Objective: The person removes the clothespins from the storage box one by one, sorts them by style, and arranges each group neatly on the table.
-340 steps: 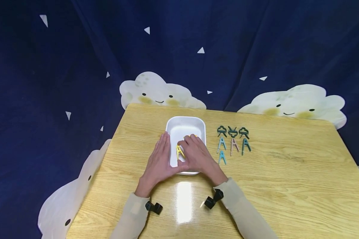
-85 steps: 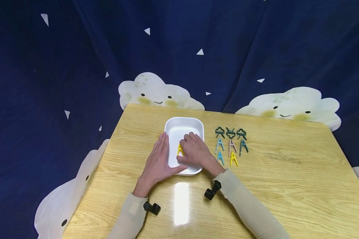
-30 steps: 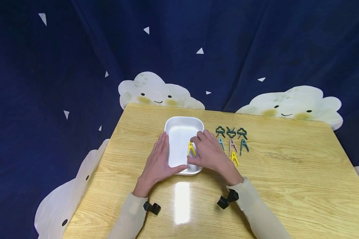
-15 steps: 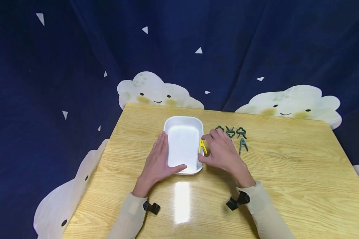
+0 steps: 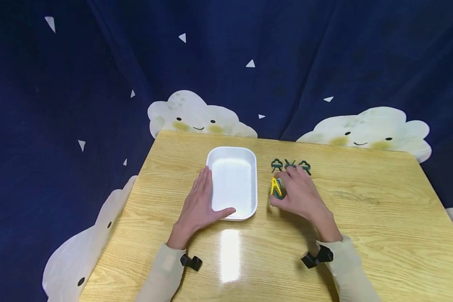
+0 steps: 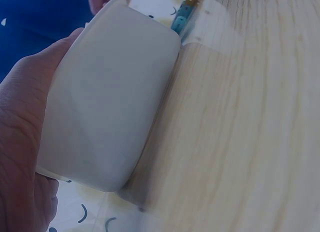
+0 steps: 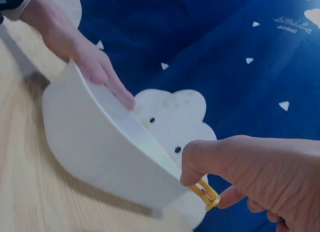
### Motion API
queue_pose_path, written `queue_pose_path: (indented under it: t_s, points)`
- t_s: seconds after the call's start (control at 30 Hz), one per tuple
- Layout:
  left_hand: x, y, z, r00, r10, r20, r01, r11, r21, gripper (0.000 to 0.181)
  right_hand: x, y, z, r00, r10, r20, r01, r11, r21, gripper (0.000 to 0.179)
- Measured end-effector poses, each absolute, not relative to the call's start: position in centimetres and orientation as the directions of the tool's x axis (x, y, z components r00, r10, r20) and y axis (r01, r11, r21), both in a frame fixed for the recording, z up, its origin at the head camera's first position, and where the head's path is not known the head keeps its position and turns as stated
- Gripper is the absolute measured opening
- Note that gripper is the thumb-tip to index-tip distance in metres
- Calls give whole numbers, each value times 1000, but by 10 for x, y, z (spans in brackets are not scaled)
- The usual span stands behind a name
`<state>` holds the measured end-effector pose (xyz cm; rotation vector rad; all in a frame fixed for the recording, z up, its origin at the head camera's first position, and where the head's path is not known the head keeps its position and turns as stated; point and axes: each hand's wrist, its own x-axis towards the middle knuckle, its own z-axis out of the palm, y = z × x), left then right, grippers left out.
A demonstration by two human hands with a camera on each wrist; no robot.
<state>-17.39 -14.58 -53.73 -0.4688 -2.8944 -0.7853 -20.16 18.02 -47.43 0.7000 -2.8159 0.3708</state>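
Observation:
A white rectangular tray [image 5: 232,184] sits on the table with its inside facing up. My left hand [image 5: 198,207] lies along its left side, fingers straight against the wall and thumb stretched over the near rim. To the right of the tray, my right hand [image 5: 302,195] pinches a yellow clothespin [image 5: 275,186] between thumb and fingers. In the right wrist view the yellow clothespin [image 7: 206,194] points out from the fingertips. Part of a teal clothespin [image 5: 281,193] shows behind it. The right hand covers most of the other clothespins lying there.
Three dark green cloud-shaped clips, one of them a clip [image 5: 277,164] at the left end, lie in a row just beyond the right hand. A dark blue curtain [image 5: 226,63] with white clouds hangs behind the wooden table [image 5: 385,201].
My right hand lifted the yellow clothespin out of the tray and carried it right, over the clothespins. Before that, another yellow clothespin came to lie among them. The left hand stayed put.

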Motion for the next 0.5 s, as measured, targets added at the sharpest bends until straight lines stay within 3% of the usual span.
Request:
queue_pose_path:
  t_s: [0.5]
  points:
    - [-174,-146,-540,-942,265,204,332,819,468,141,-192,233,-488,-903,-365,227,-411,888,-205,65]
